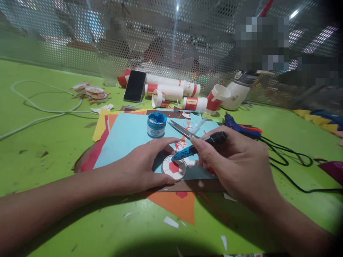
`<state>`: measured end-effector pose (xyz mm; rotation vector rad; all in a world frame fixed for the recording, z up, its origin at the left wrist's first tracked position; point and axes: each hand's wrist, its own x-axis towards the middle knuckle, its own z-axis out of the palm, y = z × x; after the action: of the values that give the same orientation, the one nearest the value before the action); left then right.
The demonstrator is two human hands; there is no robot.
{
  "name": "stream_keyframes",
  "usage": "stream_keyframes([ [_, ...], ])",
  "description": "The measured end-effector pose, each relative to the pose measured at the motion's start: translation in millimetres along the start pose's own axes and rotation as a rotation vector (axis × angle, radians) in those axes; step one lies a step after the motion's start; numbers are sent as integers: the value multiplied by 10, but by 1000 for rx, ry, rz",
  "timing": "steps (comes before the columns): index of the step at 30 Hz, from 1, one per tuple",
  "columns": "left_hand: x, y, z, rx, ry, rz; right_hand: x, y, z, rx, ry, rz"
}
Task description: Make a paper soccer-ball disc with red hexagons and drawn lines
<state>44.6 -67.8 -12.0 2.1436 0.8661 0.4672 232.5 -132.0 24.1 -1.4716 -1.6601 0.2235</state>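
Note:
My left hand (139,166) grips a small round white disc (166,166) by its edge, thumb at the near side and fingers at the far side. The disc carries a red pentagon and dark lines like a football, with some blue dots at its upper left. In my right hand (233,160) is a black marker pen (207,142), its lower end smeared with blue paint and touching the disc near the dots. Behind the disc stands an open jar of blue paint (156,129). Scissors (179,127) lie with blades toward the jar, their handles hidden behind my right hand.
Light blue paper (120,137) lies over other coloured sheets, with scraps around. At the back are a phone (134,86), several red-and-white paper cups (195,105) and a white kettle (235,94). A blue glue gun (235,125) with a black cord lies right.

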Motion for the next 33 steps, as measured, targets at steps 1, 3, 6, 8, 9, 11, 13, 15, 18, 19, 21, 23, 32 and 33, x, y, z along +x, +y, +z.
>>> stream_keyframes([
  [1, 0, -1, 1, 1, 0, 0, 0, -1, 3, -5, 3, 14],
  [3, 1, -5, 3, 2, -2, -2, 2, 0, 11, -26, 13, 41],
  [6, 3, -11, 7, 1, -8, -5, 3, 3, 29, -45, 33, 64],
  [8, 5, -13, 7, 1, -6, -5, 1, 6, 43, -46, 55, 63],
  [9, 5, -13, 6, 2, -5, -5, 0, 6, 49, -41, 63, 63],
  [11, 5, -16, 2, 5, 0, -4, -3, 2, 57, -23, 71, 70],
  [13, 0, -23, -3, 9, 1, -3, -4, -12, 50, 6, 70, 83],
  [15, -9, -36, -7, 16, 0, -6, -4, -36, 28, 47, 103, 85],
  [18, -23, -54, -12, 23, -2, -9, -4, -73, -11, 69, 213, 65],
  [19, -25, -57, -13, 26, -2, -8, -5, -80, -18, 57, 225, 56],
  [21, -22, -56, -14, 30, 2, -5, -7, -79, -20, 18, 183, 28],
  [23, -12, -46, -14, 37, 3, -2, -10, -62, -12, -4, 118, -9],
  [32, 6, 17, -10, 60, 1, 65, -26, -16, 2, 58, 21, 46],
  [33, 5, 19, -12, 61, 3, 64, -27, -19, 6, 71, 20, 57],
])
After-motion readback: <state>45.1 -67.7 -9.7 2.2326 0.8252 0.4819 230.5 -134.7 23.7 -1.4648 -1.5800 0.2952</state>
